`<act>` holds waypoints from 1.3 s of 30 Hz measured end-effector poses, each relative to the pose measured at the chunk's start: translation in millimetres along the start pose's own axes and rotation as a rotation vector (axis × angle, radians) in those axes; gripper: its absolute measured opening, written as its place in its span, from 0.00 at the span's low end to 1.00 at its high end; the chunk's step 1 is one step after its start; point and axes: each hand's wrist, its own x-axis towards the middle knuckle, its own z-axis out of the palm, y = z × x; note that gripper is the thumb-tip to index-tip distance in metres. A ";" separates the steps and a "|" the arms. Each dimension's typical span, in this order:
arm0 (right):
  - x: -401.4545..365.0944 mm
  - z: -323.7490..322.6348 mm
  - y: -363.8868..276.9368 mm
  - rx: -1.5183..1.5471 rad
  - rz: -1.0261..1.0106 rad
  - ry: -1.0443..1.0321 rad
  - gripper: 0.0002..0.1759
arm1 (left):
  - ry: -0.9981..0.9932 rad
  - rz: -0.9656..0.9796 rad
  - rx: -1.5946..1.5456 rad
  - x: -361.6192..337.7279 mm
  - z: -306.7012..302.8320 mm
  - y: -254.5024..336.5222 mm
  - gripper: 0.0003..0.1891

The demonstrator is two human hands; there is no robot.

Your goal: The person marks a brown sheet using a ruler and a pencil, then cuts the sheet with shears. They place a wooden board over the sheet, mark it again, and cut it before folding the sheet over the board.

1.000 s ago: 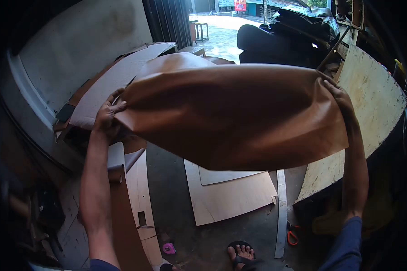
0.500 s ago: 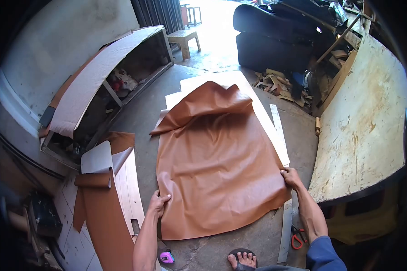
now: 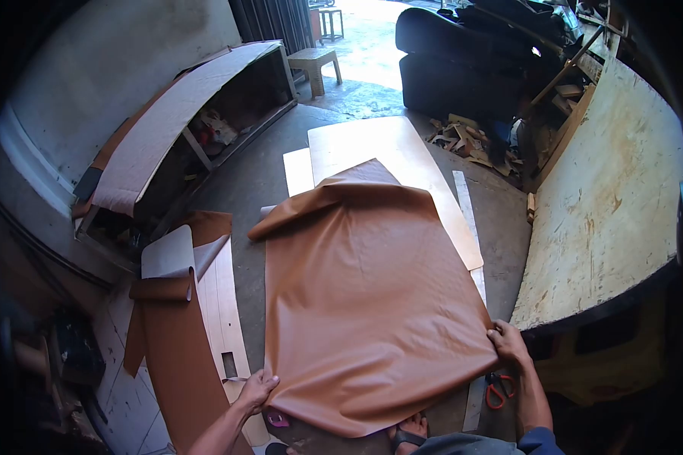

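A large sheet of brown leather-like upholstery material (image 3: 372, 296) spreads before me over a pale board (image 3: 379, 148), its far edge folded over. My left hand (image 3: 259, 390) grips the sheet's near left edge, thumb on top. At the near right edge my right hand (image 3: 508, 340) pinches the material, its fingers partly hidden underneath. Red-handled scissors (image 3: 498, 391) lie on the floor just below my right hand. Beside my left hand, a pink tape measure (image 3: 278, 418) is partly covered by the sheet.
At left lies another brown strip (image 3: 167, 356) over a light wooden panel (image 3: 218, 303). A padded frame (image 3: 182, 114) stands by the wall. A stained board (image 3: 607, 197) leans at right, wood scraps (image 3: 470, 144) and a dark sofa (image 3: 463, 68) beyond. A metal strip (image 3: 467, 201) lies beneath the sheet.
Both hands have drawn the sheet toward me, and its near edge now hangs over my foot. More of the pale board shows at the far end. The raised far fold has sunk lower.
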 end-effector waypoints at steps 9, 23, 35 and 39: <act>-117.6 -15.3 40.4 -0.116 0.217 -0.239 0.29 | -0.262 -0.379 0.679 -145.1 -24.0 -52.7 0.53; 162.5 35.4 -22.9 -0.053 -0.003 0.272 0.42 | -0.224 0.156 1.326 -141.0 14.6 12.5 0.29; 259.2 8.0 -69.0 0.055 0.237 0.011 0.58 | 0.134 0.731 1.162 6.9 191.9 35.0 0.34; 259.7 30.1 -93.3 -0.226 0.247 0.211 0.61 | 0.251 0.662 1.218 56.2 221.6 28.0 0.35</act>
